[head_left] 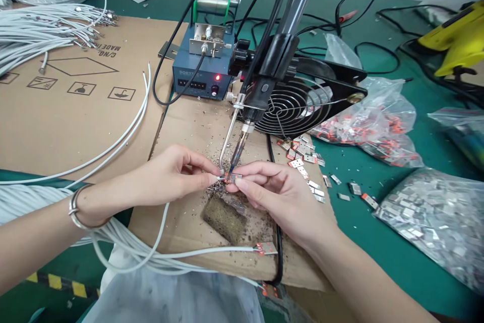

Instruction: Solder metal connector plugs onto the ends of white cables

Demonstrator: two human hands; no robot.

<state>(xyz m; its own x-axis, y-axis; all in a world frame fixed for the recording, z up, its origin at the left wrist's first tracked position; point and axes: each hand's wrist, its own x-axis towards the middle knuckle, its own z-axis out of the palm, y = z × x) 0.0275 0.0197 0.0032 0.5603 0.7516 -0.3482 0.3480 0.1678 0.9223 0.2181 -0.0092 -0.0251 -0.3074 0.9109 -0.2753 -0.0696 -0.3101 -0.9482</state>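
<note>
Under the mounted soldering iron [239, 147], my two hands meet at its tip. My left hand [181, 174] pinches the end of a white cable [165, 217] between thumb and fingers. In my right hand [270, 187] a small orange-and-silver connector piece [232, 177] is gripped at its right edge, touching or nearly touching the cable end. A bent metal solder feed tube [227, 144] comes down beside the iron's tip. Just below the hands lies a brown sponge [225, 217]. The exact joint is partly hidden by fingers and tip.
Behind stands a blue solder feeder [202, 68] with a solder spool [214, 0]. A black fan [291, 104] is next to the iron. Loose connector pieces [302, 154] and filled plastic bags [427, 222] lie right. White cable bundles [41, 36] lie left; cables with connectors [266, 248] lie in front.
</note>
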